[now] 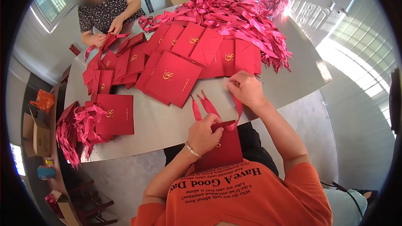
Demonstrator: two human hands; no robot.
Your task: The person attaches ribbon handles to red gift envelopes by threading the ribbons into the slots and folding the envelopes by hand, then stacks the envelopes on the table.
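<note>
A red paper gift bag (224, 152) with gold lettering rests upright against the orange shirt, at the table's near edge. My left hand (204, 134) is closed on its top edge, thumb and fingers pinching the rim. Pink ribbon (238, 111) runs from the bag's top up to my right hand (247, 90), which is raised above the bag with fingers pinched on the ribbon. Other ribbon ends (203, 102) stick up beyond my left hand. Part of the bag's front is covered by my left hand.
Flat red bags (173, 77) lie in overlapping piles across the grey table (157, 132). A heap of pink ribbons (226, 16) lies behind them. Ribboned bags (117, 115) are stacked at left. Across the table, another person (111, 4) handles a red bag. Cardboard boxes (39, 136) stand left.
</note>
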